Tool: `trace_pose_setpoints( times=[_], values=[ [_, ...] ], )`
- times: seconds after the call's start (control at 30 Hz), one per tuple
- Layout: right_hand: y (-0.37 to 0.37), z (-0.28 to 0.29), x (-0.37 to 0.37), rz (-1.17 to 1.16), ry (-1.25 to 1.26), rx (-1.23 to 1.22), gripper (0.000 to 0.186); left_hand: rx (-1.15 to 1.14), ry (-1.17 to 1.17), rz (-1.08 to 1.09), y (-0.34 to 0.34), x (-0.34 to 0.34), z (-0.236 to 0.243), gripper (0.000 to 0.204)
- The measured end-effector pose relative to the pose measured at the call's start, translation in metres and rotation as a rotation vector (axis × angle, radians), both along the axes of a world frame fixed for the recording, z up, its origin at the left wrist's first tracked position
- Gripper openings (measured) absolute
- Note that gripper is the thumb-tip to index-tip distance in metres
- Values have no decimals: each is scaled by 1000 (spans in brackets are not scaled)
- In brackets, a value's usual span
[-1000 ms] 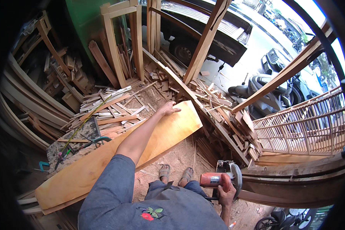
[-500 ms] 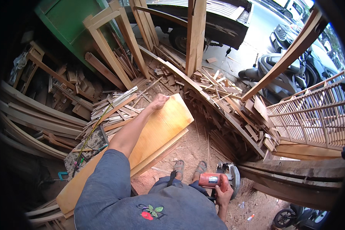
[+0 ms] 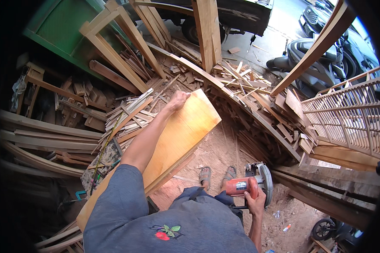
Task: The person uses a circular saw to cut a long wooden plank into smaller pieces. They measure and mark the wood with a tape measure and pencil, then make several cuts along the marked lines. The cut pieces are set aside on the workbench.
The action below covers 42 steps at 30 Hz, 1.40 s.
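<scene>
A long, wide, yellowish wooden board (image 3: 173,139) slants from the lower left up to the middle of the view, with what looks like another board layer under its right edge. My left hand (image 3: 178,100) is closed round the left edge of the board near its far end, the thumb side partly hidden. Down at my right side, my right hand (image 3: 255,201) grips the handle of a red circular saw (image 3: 239,186). The saw's grey guard and base plate (image 3: 257,170) face away from the board, and the saw is held apart from it.
Scrap wood strips (image 3: 128,122) lie beyond the board, and more offcuts (image 3: 245,86) are heaped behind a long plank. Upright posts (image 3: 207,38) stand ahead. A slatted wooden frame (image 3: 346,111) leans at right. Parked motorbikes (image 3: 308,59) stand beyond. Sawdust covers the floor (image 3: 215,147).
The whole view has shifted, so most things ahead sit a little higher in it. My left hand keeps its hold on the board and my right hand still holds the saw.
</scene>
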State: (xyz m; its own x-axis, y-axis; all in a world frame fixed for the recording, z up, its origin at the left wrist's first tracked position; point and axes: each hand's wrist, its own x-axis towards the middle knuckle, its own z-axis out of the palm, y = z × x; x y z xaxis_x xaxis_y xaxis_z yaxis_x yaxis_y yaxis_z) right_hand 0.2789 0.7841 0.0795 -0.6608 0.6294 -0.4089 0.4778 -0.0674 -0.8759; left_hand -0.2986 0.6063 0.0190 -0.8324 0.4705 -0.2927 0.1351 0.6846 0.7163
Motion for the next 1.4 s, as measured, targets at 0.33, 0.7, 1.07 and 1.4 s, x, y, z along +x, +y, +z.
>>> trace_pose_setpoints(
  times=[0.33, 0.7, 1.07, 1.4],
  values=[
    [29, 64, -54, 255, 68, -115, 43, 8, 19, -11, 36, 31, 7, 47],
    [15, 120, -133, 569, 285, -297, 44, -554, 267, 267, -106, 143, 10, 70],
    [-35, 123, -177, 697, 203, -73, 42, -556, 323, 368, -98, 149, 8, 60],
    [-37, 118, -186, 784, 173, -74, 64, -606, 338, 353, -94, 151, 13, 58]
  ],
)
